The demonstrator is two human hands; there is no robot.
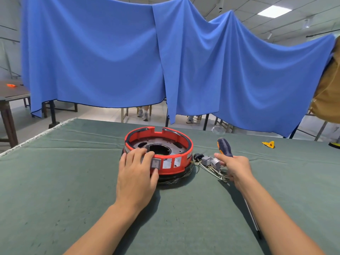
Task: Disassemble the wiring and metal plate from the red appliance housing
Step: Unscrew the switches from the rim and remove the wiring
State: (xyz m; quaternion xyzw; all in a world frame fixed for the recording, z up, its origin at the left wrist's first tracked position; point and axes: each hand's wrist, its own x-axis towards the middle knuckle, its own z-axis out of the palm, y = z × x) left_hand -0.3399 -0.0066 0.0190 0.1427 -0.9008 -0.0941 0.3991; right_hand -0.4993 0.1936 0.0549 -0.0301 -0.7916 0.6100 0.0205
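The red appliance housing (161,159) sits near the middle of the table (55,181), a round open ring on a black base, and down inside it lies the metal plate (171,146) — a dark disc with a large hole at its centre and smaller holes around it. On the near wall of the ring there is a grey rocker switch (155,163) and a couple of pale rectangular windows beside it. The left hand (137,173) rests on the near-left rim, its fingers (141,153) spread and laid over the edge while the thumb presses against the wall below the switch. Out of the housing's right side trails the wiring (209,167): thin pale leads, a black plug-like piece and small grey blocks lying on the cloth just beside the ring. The right hand (235,167) is at that bundle, curled round the handle of a screwdriver (225,147) with a blue and orange grip that stands up behind the knuckles; its long shaft runs back beneath the forearm — the tip seems to lie near the table's near edge, though the view there is poor. The table wears a grey-green cloth. Further right lies a small yellow plastic piece (269,144). Behind it all hangs a blue drape (110,61).
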